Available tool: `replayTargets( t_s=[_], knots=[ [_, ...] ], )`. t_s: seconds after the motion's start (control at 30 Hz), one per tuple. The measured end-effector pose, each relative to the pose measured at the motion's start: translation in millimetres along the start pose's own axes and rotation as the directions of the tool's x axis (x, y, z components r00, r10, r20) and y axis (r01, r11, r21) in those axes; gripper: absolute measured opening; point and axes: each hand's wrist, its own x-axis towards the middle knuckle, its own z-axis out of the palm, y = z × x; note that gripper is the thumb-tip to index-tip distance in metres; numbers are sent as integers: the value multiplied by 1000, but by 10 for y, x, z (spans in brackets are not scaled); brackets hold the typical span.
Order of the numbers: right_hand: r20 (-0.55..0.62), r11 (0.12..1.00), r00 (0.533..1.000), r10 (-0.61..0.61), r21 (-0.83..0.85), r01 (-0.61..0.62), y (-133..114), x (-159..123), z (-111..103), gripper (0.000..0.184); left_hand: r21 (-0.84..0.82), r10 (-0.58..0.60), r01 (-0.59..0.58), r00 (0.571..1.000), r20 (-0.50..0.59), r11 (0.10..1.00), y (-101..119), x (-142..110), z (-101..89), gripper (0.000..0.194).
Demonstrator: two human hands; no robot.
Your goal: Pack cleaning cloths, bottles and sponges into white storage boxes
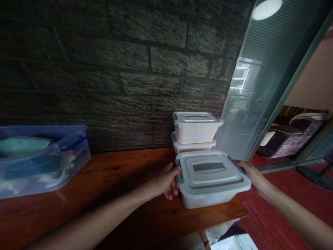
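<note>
A lidded storage box [212, 184] with a pale body, a light grey lid and grey side latches is between my two hands. My left hand [169, 180] grips its left side, thumb at the latch and fingers curled below. On the opposite side, my right hand [248, 172] holds the box near the other latch, its fingers partly hidden behind the lid's edge. Whether the box rests on the wooden table [135, 173] or hangs just above it, I cannot tell. Just behind it, an upper box [197, 133] of the same kind sits on a lower box [182, 146].
A clear plastic bin [78, 166] with a blue handle and mixed contents stands at the left. Behind the table rises a dark brick wall [130, 80]. A glass panel [241, 104] is at the right, beyond the table's right edge. White items [234, 243] lie lower in front.
</note>
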Motion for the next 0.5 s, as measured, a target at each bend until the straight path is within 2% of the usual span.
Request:
replayTargets(
  t_s=[0.1,0.23,0.5],
  knots=[
    [21,997,1000,21,73,-22,61,33,-22,26,2,-20,20,1000,-1,1000,9,-1,17,40],
    [36,996,999,22,88,-25,91,67,-37,29,28,-21,21,1000,15,999,15,8,14,38],
    [71,991,991,111,69,-116,30,80,-108,33,63,-94,91,994,54,994,-5,4,-86,51]
  ],
)
